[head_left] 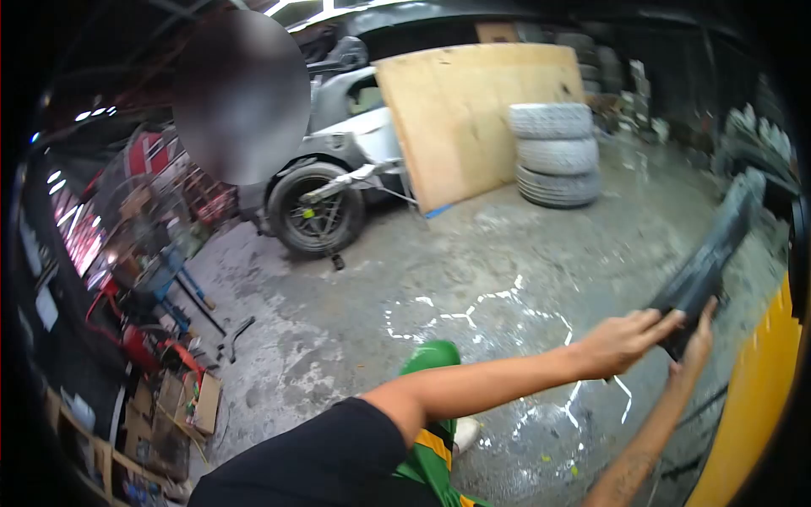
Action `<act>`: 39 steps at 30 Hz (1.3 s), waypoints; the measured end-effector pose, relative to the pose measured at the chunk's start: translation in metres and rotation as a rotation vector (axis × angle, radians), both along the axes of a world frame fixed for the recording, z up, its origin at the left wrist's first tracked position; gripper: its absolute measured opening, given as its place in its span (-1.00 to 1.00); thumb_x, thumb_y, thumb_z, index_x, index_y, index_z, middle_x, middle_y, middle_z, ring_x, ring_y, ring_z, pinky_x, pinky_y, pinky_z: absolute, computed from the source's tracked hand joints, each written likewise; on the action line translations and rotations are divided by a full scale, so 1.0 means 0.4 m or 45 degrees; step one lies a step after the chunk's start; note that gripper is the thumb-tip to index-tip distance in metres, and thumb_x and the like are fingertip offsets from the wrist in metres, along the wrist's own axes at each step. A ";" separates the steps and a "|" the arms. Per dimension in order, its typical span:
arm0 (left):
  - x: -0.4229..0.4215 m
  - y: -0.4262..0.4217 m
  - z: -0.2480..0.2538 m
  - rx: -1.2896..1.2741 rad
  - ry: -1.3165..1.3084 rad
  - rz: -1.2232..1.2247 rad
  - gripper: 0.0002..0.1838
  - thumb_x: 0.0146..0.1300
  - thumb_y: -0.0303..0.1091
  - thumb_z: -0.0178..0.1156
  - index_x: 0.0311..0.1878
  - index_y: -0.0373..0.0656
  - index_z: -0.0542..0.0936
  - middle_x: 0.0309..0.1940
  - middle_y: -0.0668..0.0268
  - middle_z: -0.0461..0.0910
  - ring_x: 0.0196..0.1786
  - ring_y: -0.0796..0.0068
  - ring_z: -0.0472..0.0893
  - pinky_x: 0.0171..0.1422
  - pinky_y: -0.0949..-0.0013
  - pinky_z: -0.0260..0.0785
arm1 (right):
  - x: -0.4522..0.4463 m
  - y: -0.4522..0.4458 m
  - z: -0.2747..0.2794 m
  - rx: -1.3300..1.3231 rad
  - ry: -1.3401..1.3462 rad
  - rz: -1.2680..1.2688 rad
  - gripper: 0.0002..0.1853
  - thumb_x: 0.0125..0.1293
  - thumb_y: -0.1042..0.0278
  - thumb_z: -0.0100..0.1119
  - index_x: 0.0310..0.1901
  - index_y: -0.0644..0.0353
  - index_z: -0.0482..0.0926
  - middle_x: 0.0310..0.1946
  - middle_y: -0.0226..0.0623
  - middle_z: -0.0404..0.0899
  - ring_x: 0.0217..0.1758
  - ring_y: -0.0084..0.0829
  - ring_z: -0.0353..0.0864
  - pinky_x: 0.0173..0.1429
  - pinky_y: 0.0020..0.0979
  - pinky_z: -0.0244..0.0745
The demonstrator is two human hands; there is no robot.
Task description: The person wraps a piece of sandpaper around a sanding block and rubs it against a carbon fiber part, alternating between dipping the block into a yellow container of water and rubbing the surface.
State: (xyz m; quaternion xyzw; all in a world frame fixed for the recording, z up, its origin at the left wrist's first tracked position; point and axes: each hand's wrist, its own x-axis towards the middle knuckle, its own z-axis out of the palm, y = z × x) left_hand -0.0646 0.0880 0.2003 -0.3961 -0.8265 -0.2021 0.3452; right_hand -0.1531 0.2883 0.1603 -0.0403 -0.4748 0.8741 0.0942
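A long dark grey panel (710, 253), glossy and slightly curved, slants up to the right from my hands. My left hand (629, 340) lies over its lower end with the fingers wrapped on the near edge. Beside it, my right hand (696, 345) grips the same end from the right side, thumb and fingers around it. The panel's far end rises near the right edge of the view, above the wet concrete floor (473, 253).
A car with an exposed wheel (315, 209) stands at the back left. A wooden board (473, 110) leans beside stacked tires (557, 156). A yellow panel (752, 389) is close at my right. Boxes (205, 404) and a red jack (139, 348) sit at left.
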 end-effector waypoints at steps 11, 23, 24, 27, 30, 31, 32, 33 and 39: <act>-0.002 -0.011 -0.039 0.033 0.039 -0.013 -0.15 0.27 -0.51 0.26 0.65 -0.08 0.27 0.01 0.06 0.54 -0.05 0.01 0.66 -0.06 0.08 0.60 | -0.018 0.005 -0.035 -0.041 0.013 0.079 -0.14 0.48 -0.38 0.20 0.28 0.47 0.58 0.17 -0.04 0.69 0.10 -0.21 0.76 0.18 -0.21 0.70; 0.003 0.008 0.061 -0.048 0.048 -0.017 -0.21 0.29 -0.54 0.30 0.61 0.06 0.39 -0.24 0.15 0.49 -0.33 0.02 0.60 -0.24 0.06 0.52 | 0.015 -0.030 0.013 0.028 -0.088 -0.113 -0.22 0.47 -0.38 0.22 0.06 0.44 0.64 -0.09 -0.10 0.69 -0.06 -0.30 0.65 0.01 -0.24 0.61; 0.031 -0.026 0.035 -0.157 0.061 0.041 -0.15 0.26 -0.56 0.30 0.65 0.07 0.33 -0.16 0.16 0.54 -0.25 0.10 0.67 -0.22 0.09 0.58 | -0.004 -0.044 -0.009 0.013 -0.066 -0.130 -0.21 0.48 -0.38 0.21 0.06 0.45 0.61 -0.08 -0.09 0.69 -0.07 -0.29 0.67 0.02 -0.24 0.62; -0.041 -0.014 0.101 -0.222 0.082 0.010 -0.20 0.32 -0.56 0.25 0.63 0.05 0.34 -0.19 0.15 0.53 -0.26 0.08 0.66 -0.23 0.06 0.56 | 0.040 -0.072 0.012 -0.062 0.065 -0.116 -0.12 0.46 -0.45 0.16 0.17 0.48 0.49 -0.03 -0.05 0.67 -0.01 -0.21 0.72 0.00 -0.24 0.66; -0.182 0.121 0.236 -0.125 0.184 -0.043 -0.27 0.38 -0.51 0.21 0.62 0.03 0.34 -0.17 0.09 0.53 -0.24 -0.03 0.65 -0.19 0.02 0.54 | -0.028 -0.065 -0.057 -0.032 -0.012 -0.206 -0.17 0.47 -0.39 0.19 0.21 0.44 0.51 -0.02 -0.08 0.68 -0.03 -0.20 0.73 -0.02 -0.24 0.67; -0.187 0.133 0.262 -0.097 0.172 -0.034 -0.29 0.40 -0.48 0.19 0.61 0.03 0.34 -0.16 0.06 0.53 -0.22 -0.07 0.64 -0.17 0.01 0.54 | 0.041 -0.052 0.024 0.042 -0.094 -0.197 -0.19 0.47 -0.38 0.21 0.23 0.41 0.52 -0.03 -0.11 0.68 -0.05 -0.22 0.73 -0.04 -0.24 0.67; -0.186 0.133 0.265 -0.070 0.154 -0.021 -0.31 0.42 -0.46 0.18 0.61 0.02 0.34 -0.14 0.03 0.52 -0.21 -0.12 0.64 -0.15 0.00 0.54 | 0.082 -0.045 0.064 0.116 -0.182 -0.185 -0.21 0.47 -0.36 0.23 0.24 0.37 0.53 -0.04 -0.14 0.69 -0.07 -0.24 0.74 -0.06 -0.25 0.67; -0.160 0.114 0.232 -0.067 0.135 -0.012 -0.30 0.41 -0.47 0.19 0.61 0.03 0.33 -0.13 0.03 0.53 -0.21 -0.11 0.64 -0.16 0.00 0.54 | 0.064 -0.038 0.047 0.119 -0.181 -0.180 -0.21 0.47 -0.36 0.23 0.24 0.37 0.53 -0.04 -0.14 0.69 -0.07 -0.24 0.74 -0.06 -0.25 0.67; 0.006 -0.020 0.045 -0.282 0.039 0.039 -0.19 0.28 -0.56 0.26 0.62 0.03 0.34 -0.17 0.12 0.51 -0.24 0.07 0.67 -0.20 0.08 0.59 | 0.104 -0.048 0.060 0.031 -0.054 -0.210 -0.22 0.46 -0.39 0.22 0.22 0.33 0.56 -0.12 -0.21 0.70 -0.13 -0.31 0.75 -0.23 -0.28 0.65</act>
